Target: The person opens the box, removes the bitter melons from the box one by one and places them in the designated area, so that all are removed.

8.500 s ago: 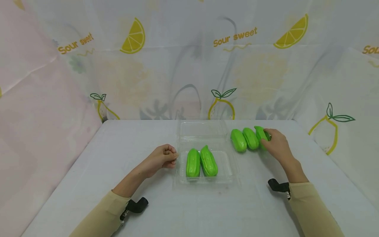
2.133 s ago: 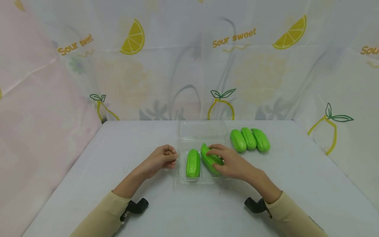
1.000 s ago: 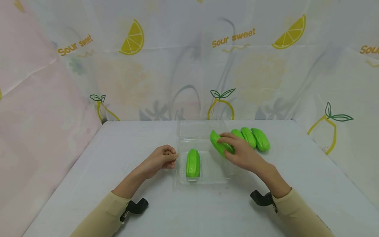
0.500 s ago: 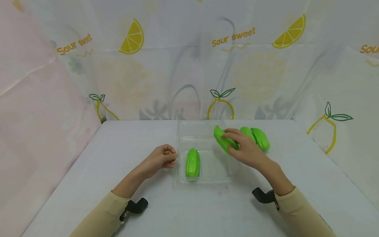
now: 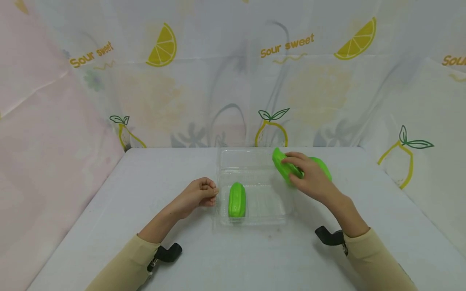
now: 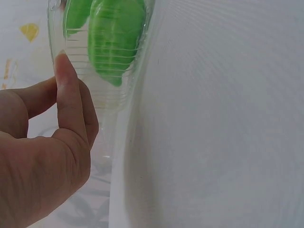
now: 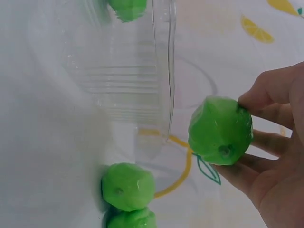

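Note:
A clear plastic clamshell box [image 5: 267, 202] lies open on the table, its lid [image 5: 247, 158] folded back. Its left rim is pinched between thumb and fingers of my left hand [image 5: 196, 198]; the left wrist view shows the thumb [image 6: 66, 90] against the rim. One green toy cucumber [image 5: 237, 200] lies in the box's left part. My right hand [image 5: 311, 178] grips another green toy cucumber [image 5: 285, 165], raised and tilted beyond the box's right side. Behind that hand, more toy cucumbers [image 5: 321, 166] lie on the table, mostly hidden; two [image 7: 127, 186] show in the right wrist view.
White cloth covers the table [image 5: 164, 169]. A lemon-printed curtain [image 5: 204, 89] rises along its back edge and sides. A black wrist camera [image 5: 169, 253] sticks out from the left sleeve, and another [image 5: 329, 236] from the right.
My right hand went from the row's right end to the box, took the right-hand toy cucumber out, and carried it up and right towards the row. The left hand has stayed at the rim.

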`<state>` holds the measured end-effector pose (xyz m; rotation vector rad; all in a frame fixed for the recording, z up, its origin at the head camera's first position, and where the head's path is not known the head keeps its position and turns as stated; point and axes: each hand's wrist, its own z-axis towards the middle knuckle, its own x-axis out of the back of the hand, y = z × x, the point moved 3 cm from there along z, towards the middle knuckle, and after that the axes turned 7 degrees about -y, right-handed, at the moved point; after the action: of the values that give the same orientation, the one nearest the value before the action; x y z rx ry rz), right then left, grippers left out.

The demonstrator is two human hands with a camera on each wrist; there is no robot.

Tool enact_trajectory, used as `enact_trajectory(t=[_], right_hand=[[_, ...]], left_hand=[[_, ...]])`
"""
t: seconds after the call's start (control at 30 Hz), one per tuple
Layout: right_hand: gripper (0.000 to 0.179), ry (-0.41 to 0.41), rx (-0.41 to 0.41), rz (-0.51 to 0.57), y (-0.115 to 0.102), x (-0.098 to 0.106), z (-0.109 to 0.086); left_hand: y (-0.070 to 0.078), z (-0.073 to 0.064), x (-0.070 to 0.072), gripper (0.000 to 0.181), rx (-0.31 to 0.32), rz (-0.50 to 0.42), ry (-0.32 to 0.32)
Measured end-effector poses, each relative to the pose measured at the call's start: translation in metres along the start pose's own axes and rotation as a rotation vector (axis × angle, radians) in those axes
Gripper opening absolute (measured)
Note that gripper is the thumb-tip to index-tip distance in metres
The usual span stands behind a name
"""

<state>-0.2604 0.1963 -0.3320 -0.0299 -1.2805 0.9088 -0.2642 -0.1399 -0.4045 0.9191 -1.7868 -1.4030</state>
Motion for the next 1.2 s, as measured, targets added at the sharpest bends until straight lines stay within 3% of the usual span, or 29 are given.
enact_trajectory(t=[1.2], right_hand=[[0.037,0.1,-0.162,-0.028,0.048,0.038,-0.014]], left_hand=[[-0.002,0.001,0.001,0.018,-0.009,0.008,0.003]])
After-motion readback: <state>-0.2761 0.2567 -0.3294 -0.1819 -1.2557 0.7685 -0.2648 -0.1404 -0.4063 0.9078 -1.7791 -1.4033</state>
